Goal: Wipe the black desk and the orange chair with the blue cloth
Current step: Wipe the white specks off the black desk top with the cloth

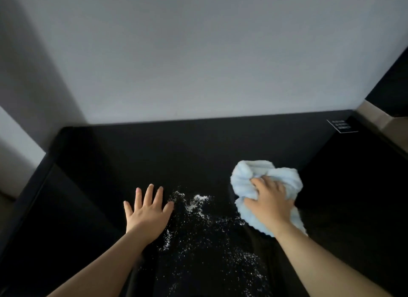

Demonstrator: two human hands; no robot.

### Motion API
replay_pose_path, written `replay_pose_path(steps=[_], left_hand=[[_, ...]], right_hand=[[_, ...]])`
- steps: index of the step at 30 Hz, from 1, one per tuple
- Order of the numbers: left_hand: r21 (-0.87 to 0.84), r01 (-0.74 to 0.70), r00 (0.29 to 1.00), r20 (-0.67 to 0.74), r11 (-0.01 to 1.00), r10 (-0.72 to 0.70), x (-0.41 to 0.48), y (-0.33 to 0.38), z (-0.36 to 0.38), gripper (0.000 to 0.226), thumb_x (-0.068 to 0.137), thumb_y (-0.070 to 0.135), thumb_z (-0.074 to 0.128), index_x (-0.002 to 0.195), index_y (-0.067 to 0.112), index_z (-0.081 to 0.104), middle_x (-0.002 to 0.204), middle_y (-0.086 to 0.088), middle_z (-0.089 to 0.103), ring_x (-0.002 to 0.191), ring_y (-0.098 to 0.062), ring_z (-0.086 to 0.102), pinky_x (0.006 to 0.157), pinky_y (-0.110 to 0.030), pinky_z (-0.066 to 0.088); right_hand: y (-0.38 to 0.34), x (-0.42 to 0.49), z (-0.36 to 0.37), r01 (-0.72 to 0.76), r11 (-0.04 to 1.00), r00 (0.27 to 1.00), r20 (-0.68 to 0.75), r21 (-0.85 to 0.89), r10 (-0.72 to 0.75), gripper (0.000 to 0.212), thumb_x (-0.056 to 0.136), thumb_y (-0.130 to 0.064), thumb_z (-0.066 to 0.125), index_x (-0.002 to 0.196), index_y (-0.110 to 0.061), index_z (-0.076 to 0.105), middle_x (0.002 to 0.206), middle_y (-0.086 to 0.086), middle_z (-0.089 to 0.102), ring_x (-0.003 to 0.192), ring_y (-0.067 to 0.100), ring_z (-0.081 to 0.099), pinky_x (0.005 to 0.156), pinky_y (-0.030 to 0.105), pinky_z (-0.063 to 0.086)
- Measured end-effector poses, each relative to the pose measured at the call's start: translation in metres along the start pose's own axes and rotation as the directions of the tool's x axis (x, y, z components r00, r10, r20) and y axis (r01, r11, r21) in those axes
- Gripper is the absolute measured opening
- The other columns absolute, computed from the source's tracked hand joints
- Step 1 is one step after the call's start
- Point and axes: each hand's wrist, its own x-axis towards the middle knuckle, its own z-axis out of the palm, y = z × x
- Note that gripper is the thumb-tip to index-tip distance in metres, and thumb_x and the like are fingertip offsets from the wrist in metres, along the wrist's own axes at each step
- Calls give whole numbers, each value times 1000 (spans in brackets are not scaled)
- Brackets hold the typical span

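White specks (198,228): scattered lower centre, running off the bottom edge.
Left hand (146,210): flat on the black desk (176,146), fingers spread wide.
Right hand (270,202): centre right, fingers gripping the bunched blue cloth (247,175), partly covering it.
Desk's far edge: meets the grey wall (198,53).
Label (342,126): right, unreadable.

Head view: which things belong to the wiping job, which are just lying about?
Job: blue cloth, gripped by right hand; black desk; white specks on it; left hand flat on desk.
Lying about: small label at far right corner; beige object beside desk.
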Motion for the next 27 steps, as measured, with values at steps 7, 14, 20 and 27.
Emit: replay_pose_path(steps=[7,14,20,27], left_hand=[[-8,31,999,10,999,-31,-10,14,-1,62,96,50,18,150,27,-1,158,4,-13,143,-25,-20,114,-51,-6],[-17,9,999,38,1000,-8,-25,20,-1,59,97,46,20,151,27,5,158,6,-11,143,-24,-19,115,-49,-4],[52,-19,997,69,998,15,-29,22,3,54,98,45,21,150,30,14,158,4,-13,143,-28,-19,115,-51,-3],[-34,56,998,-5,998,-56,-27,25,9,65,95,54,24,150,28,4,158,7,-8,144,-23,-17,115,-49,-3]], right_hand=[[-28,-31,-11,224,720,968,-67,656,-241,6,68,-16,55,69,-21,56,67,-7,61,65,8,58,60,36,51],[77,23,-55,-138,978,931,-316,154,181,14,79,-25,48,68,-20,54,78,0,61,77,21,57,63,38,45],[151,24,-38,-482,868,874,134,114,468,58,84,-48,54,138,-32,40,150,12,20,135,39,19,109,56,25],[50,-12,-22,-64,973,993,114,220,40,40,75,-34,61,115,-33,57,122,-7,51,118,20,44,99,45,38]])
